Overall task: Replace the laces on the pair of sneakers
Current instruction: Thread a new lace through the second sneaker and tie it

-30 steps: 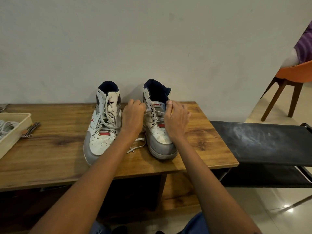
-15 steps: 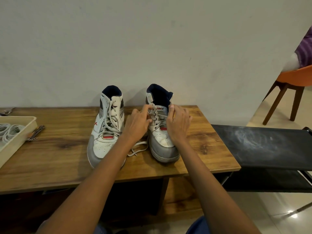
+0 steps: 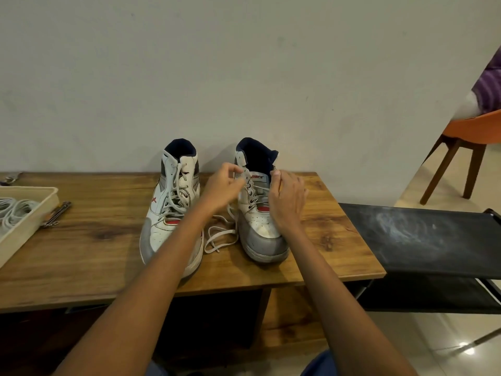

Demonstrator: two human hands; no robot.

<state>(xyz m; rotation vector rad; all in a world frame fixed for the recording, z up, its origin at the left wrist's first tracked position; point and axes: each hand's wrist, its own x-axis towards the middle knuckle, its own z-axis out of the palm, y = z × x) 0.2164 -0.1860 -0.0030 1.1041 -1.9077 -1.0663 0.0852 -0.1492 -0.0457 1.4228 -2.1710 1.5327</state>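
1. Two high-top sneakers stand side by side on a wooden table [image 3: 325,240] against the wall, toes toward the camera, in the middle of the frame.
2. The left sneaker [image 3: 173,210] is fully laced.
3. The right sneaker [image 3: 257,218] has its lace loosened at the top; the loose lace end [image 3: 217,234] trails onto the table between the two shoes.
4. The left hand [image 3: 222,189] is at the upper left side of the right sneaker, thumb and fingertips pinching the lace near the top eyelets.
5. The right hand [image 3: 287,199] rests on the shoe's right side, fingers curled round its collar edge.
6. At the left edge, a beige tray [image 3: 35,213] holds coiled white laces [image 3: 13,213].
7. A black folding stand [image 3: 433,240] sits to the right of the table.
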